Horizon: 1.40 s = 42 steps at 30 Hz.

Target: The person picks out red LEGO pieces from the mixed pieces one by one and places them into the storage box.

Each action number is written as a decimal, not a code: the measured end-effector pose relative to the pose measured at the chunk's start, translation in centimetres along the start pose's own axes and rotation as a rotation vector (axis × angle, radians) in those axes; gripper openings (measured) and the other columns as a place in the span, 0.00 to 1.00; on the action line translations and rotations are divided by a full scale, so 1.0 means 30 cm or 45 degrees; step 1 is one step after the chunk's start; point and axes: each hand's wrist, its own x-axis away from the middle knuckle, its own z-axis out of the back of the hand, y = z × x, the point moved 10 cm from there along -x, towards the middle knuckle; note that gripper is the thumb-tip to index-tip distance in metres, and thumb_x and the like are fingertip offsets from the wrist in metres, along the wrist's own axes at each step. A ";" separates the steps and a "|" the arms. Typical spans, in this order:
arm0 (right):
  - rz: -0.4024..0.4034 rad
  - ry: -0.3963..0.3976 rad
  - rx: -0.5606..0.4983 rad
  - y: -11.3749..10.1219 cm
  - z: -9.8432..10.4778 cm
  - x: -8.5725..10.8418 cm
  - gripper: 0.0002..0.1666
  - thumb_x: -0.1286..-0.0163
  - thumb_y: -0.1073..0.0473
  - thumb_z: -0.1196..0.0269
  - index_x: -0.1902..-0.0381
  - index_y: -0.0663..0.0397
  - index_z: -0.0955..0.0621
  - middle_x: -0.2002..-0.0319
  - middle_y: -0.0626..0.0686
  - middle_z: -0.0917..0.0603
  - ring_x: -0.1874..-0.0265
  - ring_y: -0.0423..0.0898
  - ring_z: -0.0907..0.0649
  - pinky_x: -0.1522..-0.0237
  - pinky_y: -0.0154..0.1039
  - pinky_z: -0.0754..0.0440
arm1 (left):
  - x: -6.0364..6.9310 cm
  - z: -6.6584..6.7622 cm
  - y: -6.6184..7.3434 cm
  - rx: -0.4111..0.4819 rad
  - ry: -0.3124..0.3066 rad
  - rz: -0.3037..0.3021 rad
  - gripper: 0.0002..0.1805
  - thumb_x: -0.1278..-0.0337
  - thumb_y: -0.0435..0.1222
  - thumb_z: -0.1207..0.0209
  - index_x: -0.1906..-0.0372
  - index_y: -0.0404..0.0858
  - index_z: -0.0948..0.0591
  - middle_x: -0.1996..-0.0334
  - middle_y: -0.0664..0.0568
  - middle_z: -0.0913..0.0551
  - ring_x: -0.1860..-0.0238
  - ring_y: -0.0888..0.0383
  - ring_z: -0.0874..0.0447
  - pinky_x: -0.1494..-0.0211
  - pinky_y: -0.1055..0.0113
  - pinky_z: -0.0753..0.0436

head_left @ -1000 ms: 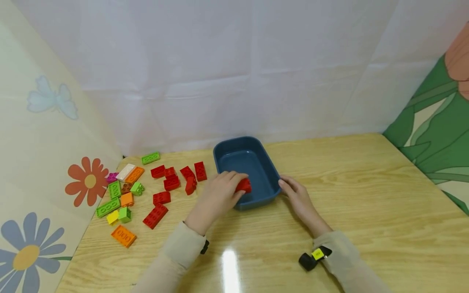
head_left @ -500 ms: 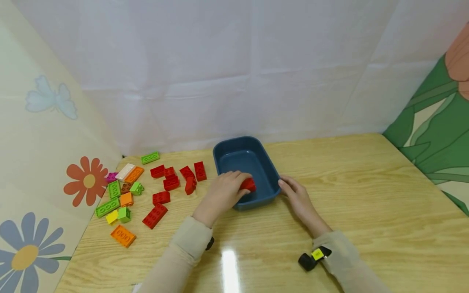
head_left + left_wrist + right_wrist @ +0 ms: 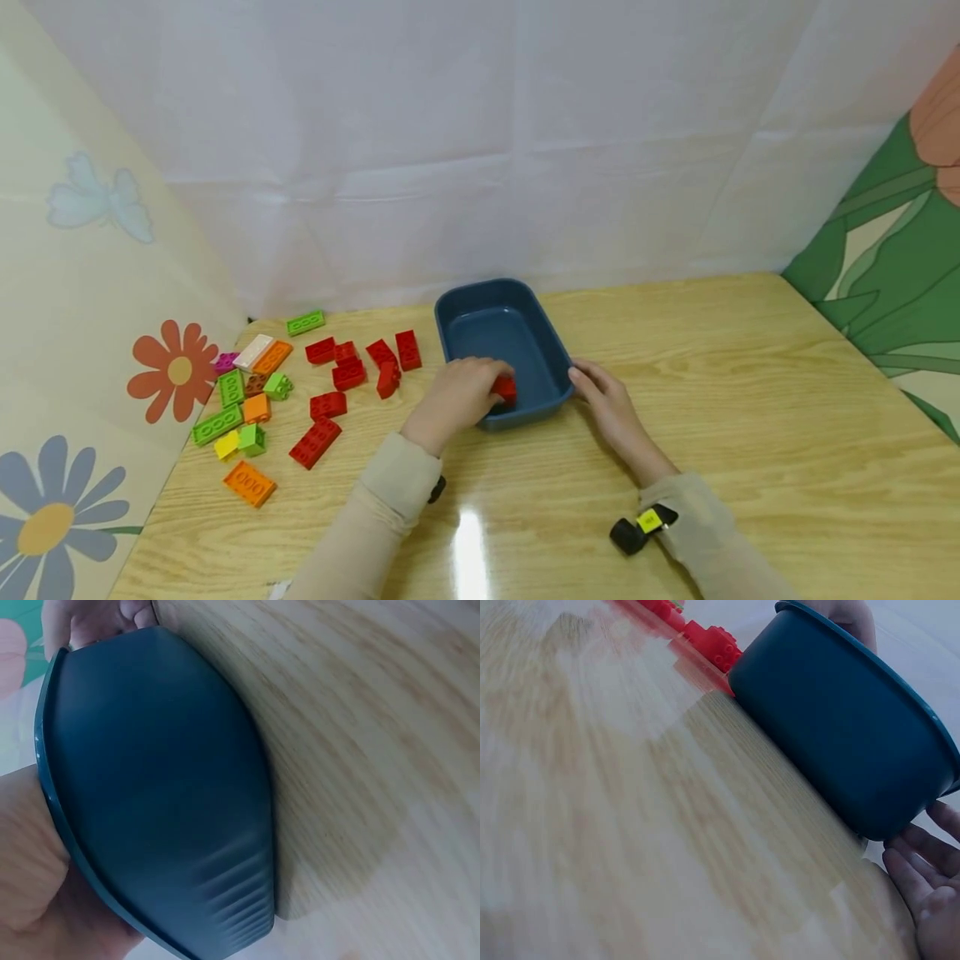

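Observation:
In the head view my left hand point(image 3: 459, 392) reaches over the near left rim of a dark blue plastic bin point(image 3: 540, 337). Its fingers and thumb grip a red toy building brick point(image 3: 505, 390), low inside the bin. The left wrist view shows part of that hand point(image 3: 30, 862) over the rim, with the brick hidden behind the bin wall point(image 3: 157, 765). My right hand point(image 3: 611, 408) rests against the bin's right outer side near the front corner. Its relaxed fingers point(image 3: 930, 859) touch the outside wall in the right wrist view.
Left of the bin, several red bricks point(image 3: 315, 442) lie loose on the wooden table point(image 3: 720, 400). Farther left is a mixed group with green point(image 3: 217, 424), orange point(image 3: 250, 484), yellow point(image 3: 227, 445) and white bricks point(image 3: 254, 352). A white cloth point(image 3: 420, 167) hangs behind.
My left hand has shifted slightly right and lower over the bin, still holding the red brick. The right hand and the bin stay put.

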 end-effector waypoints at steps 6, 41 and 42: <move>0.003 0.014 -0.018 -0.006 -0.002 0.000 0.25 0.21 0.58 0.48 0.35 0.72 0.28 0.40 0.70 0.24 0.57 0.32 0.19 0.51 0.27 0.22 | 0.000 -0.004 0.001 -0.001 -0.013 -0.006 0.20 0.40 0.37 0.32 0.43 0.42 0.17 0.50 0.53 0.15 0.52 0.55 0.16 0.45 0.61 0.19; 0.045 0.007 0.011 -0.022 -0.006 0.003 0.24 0.20 0.58 0.49 0.38 0.73 0.26 0.41 0.71 0.24 0.54 0.31 0.20 0.51 0.27 0.22 | 0.056 0.073 0.052 -0.271 0.246 -0.085 0.14 0.30 0.45 0.41 0.45 0.47 0.16 0.48 0.56 0.16 0.44 0.55 0.21 0.42 0.60 0.23; 0.049 0.006 0.006 -0.022 -0.007 0.003 0.24 0.20 0.58 0.49 0.38 0.74 0.26 0.42 0.71 0.24 0.54 0.32 0.20 0.51 0.27 0.21 | 0.062 0.080 0.058 -0.262 0.265 -0.095 0.14 0.31 0.44 0.41 0.46 0.47 0.16 0.48 0.56 0.16 0.44 0.55 0.21 0.42 0.60 0.22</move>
